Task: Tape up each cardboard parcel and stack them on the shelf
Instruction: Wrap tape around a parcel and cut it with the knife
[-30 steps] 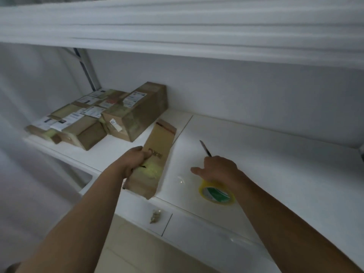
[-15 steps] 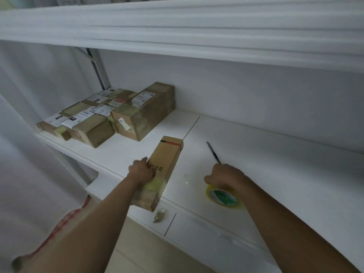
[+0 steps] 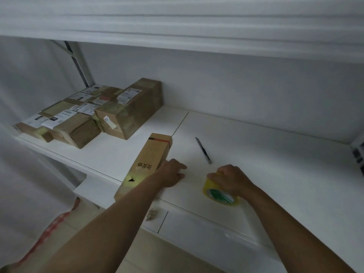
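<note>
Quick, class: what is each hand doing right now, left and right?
Left hand: open, fingers resting on the shelf beside the box, holding nothing.
Right hand: gripping the tape roll from above.

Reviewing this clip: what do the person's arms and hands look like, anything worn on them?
Both forearms are bare as far as the frame shows, with no sleeves in view. The left hand and right hand wear no gloves; no watch, ring or wristband is visible.
</note>
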A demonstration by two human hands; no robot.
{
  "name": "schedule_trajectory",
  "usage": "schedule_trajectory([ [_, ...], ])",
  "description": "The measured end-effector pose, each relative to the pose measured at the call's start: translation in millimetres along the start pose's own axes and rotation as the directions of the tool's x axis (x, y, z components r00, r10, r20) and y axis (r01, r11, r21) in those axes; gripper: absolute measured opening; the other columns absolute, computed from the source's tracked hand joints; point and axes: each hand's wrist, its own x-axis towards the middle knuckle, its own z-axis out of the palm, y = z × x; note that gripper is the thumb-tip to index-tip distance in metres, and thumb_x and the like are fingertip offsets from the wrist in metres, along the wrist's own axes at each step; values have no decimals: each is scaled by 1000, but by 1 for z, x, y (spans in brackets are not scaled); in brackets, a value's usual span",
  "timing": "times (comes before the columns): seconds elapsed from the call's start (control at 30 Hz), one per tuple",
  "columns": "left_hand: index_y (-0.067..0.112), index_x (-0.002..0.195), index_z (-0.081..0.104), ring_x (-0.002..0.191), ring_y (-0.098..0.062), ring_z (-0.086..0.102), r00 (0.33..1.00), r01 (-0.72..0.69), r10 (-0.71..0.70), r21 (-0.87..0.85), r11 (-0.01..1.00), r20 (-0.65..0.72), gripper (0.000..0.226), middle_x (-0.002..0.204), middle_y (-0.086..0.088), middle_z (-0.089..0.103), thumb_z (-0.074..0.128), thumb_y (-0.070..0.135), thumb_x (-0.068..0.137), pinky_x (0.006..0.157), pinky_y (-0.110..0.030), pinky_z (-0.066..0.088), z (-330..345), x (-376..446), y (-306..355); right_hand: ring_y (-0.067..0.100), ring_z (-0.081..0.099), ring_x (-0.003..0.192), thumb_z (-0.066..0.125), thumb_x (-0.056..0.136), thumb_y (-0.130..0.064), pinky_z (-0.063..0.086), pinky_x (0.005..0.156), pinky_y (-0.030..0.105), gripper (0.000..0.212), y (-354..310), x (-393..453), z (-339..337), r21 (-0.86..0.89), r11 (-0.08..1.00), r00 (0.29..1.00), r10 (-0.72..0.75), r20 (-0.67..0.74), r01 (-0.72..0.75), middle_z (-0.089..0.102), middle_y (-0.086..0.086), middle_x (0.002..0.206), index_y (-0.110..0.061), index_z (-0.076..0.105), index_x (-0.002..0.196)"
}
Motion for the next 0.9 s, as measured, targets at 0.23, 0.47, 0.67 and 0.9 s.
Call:
schedule_trajectory([
  [0.23,3,108,71,111,-30,62,999,-9,10,-22,1000,50,22,120,-14,64,53,4,96,93,-34,50,-20,7,-7,15,46,57,66,89,-41,34,56,29,47,2,-1,6,73,996,997,-53,-65,58,45,-3,56,-21,44,53],
  [0.47,7,102,67,110,-27,62,996,-40,28,139,990,85,18,110,-8,66,49,9,97,91,-32,47,-30,0,-2,23,55,66,55,74,-62,39,59,31,53,3,-11,14,34,996,991,-78,-111,82,57,7,65,-9,56,65],
  [0.67,7,117,65,116,-24,58,975,-98,48,228,969,215,32,123,-8,63,43,-2,96,98,-33,46,-45,-13,-7,20,54,65,66,87,-49,36,56,27,44,6,-17,16,-10,992,984,-123,-131,123,54,1,63,-16,52,61],
  [0.9,28,85,56,95,-14,57,988,-95,83,87,992,133,27,99,8,60,51,3,95,80,-22,47,-68,-26,-17,16,44,56,68,88,-44,32,54,30,46,3,-23,10,3,978,967,-208,-148,211,44,-1,54,-17,44,58],
])
